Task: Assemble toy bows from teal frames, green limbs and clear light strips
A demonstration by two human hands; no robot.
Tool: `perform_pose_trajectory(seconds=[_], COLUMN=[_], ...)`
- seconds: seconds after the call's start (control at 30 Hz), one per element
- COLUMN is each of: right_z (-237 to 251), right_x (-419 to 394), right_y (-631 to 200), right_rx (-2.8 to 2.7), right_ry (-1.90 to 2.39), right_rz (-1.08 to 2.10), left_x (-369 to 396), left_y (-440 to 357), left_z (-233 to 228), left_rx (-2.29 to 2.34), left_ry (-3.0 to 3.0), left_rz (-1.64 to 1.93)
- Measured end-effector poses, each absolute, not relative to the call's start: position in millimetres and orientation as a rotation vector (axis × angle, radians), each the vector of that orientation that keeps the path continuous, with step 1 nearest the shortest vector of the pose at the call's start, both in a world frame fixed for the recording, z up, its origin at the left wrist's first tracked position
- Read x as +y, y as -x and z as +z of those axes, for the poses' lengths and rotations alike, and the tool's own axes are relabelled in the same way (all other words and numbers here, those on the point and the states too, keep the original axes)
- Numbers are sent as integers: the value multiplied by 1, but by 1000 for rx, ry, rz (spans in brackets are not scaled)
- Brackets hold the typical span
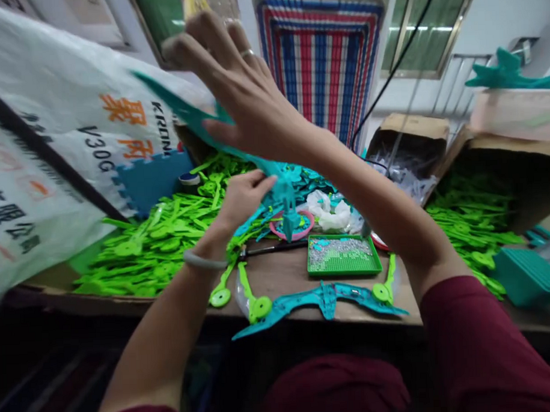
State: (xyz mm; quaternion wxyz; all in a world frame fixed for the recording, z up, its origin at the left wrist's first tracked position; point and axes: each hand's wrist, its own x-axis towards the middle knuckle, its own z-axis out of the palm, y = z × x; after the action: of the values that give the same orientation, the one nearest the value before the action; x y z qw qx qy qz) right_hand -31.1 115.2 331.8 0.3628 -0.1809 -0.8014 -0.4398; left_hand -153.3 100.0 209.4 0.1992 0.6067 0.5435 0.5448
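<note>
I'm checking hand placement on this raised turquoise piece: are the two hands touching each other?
Apart. The head view shows the left hand below the right hand, with part of the raised turquoise piece visible between them.

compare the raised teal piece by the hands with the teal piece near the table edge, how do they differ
The raised teal piece is off the table, in the left hand; the lower teal piece lies on it.
The raised piece slants up to the left, while the lower piece lies crosswise, with lime green parts at both sides.
Both are teal with long, tapering ends.
</note>
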Motion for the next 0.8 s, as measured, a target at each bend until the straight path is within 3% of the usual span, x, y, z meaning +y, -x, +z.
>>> perform_pose_trajectory(seconds=[0.17, 0.33, 0.47, 0.63, 0.8], right_z=[206, 99, 72, 52, 16], right_x=[82, 33, 30, 68, 90], right_y=[-22, -71, -104, -165, -179], right_rx=[-2401, -2759, -2835, -2715, -2825], right_ry=[684, 719, 705, 895, 871], right_rz=[-790, -427, -244, 160, 357], left_x=[40, -42, -60, -75, -103], left_y=[162, 116, 69, 55, 64], left_z=[161, 68, 16, -21, -54], left_rx=[1417, 1297, 1218, 1264, 1488], left_ry=[-1192, -683, -484, -918, -1161], left_rz=[1921, 1932, 1780, 1423, 1388])
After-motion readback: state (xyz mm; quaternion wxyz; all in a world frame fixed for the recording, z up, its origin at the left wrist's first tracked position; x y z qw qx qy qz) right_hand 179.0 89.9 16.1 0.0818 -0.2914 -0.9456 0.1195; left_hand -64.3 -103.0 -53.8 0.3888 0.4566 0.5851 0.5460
